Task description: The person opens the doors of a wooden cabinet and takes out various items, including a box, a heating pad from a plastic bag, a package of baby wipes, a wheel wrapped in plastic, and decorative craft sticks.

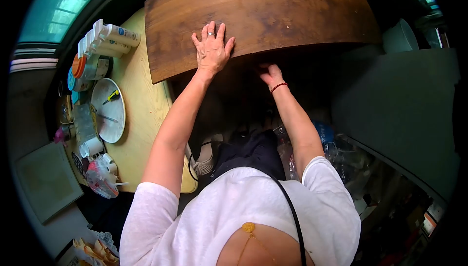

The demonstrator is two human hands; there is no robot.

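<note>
A broad dark brown wooden board [273,15] spans the top of the view, its left end over the pale wooden table. My left hand [213,49] lies flat on the board near its front edge, fingers spread, a ring on one finger. Just below that edge, to the right, is my right hand [271,75], with a dark red bead bracelet on the wrist. Its fingers look curled and reach into the shadow beneath the board. What they hold, if anything, is hidden.
On the pale table [141,115] at left stand several white pump bottles [114,39], lidded jars [90,68] and a white round plate [107,124] bearing a yellow-black screwdriver [111,97]. A dark green surface [395,110] is at right. Plastic bags [341,149] lie below.
</note>
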